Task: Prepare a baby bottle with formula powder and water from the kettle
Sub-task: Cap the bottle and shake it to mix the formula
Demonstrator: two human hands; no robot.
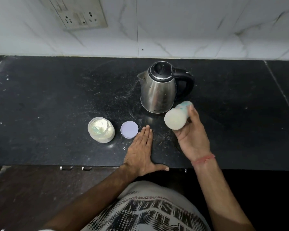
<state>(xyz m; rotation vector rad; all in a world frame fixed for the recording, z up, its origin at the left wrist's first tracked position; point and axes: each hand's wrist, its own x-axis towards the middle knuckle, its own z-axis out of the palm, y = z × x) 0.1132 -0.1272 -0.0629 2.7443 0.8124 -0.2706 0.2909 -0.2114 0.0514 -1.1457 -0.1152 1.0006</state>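
Observation:
My right hand [193,135] grips a baby bottle [177,118] above the counter, tilted so its pale round base faces me and its blurred bluish top points toward the kettle. The bottle holds milky white content. My left hand [141,150] rests flat on the black counter with straight fingers, fingertips just right of a lilac lid [129,129] that lies loose. Left of the lid stands an open clear jar of formula powder [101,130] with a green scoop inside. A steel kettle [158,90] with black lid and handle stands behind the bottle, lid closed.
The black stone counter [57,105] runs to a white marble-tiled wall with a socket plate [80,14] at upper left. The counter's front edge [90,165] lies just under my left wrist. Dark floor shows below.

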